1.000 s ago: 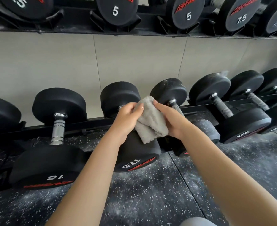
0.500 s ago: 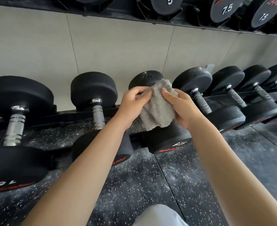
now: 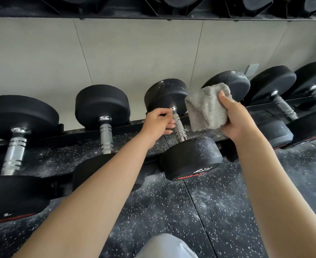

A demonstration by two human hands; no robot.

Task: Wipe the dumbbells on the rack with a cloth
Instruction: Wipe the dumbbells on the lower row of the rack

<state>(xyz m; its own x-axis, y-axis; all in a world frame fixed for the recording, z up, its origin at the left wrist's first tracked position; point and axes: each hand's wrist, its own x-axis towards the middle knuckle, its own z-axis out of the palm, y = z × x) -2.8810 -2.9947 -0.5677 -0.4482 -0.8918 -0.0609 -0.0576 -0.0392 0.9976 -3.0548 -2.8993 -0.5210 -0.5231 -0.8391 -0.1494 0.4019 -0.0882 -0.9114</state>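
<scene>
Grey cloth [image 3: 205, 108] (folded) clamped in right hand [image 3: 235, 118], just right of dumbbell handle [image 3: 178, 125]; left hand [image 3: 158, 121] curled round that handle.

Right hand [image 3: 235, 121] grips a grey cloth [image 3: 203, 108]; left hand [image 3: 156, 123] touches a dumbbell handle [image 3: 179, 128] with curled fingers.

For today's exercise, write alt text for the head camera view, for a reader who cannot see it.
A person's right hand holds a folded grey cloth at a rack of black dumbbells, while the left hand curls at the chrome handle of a dusty dumbbell.
</scene>
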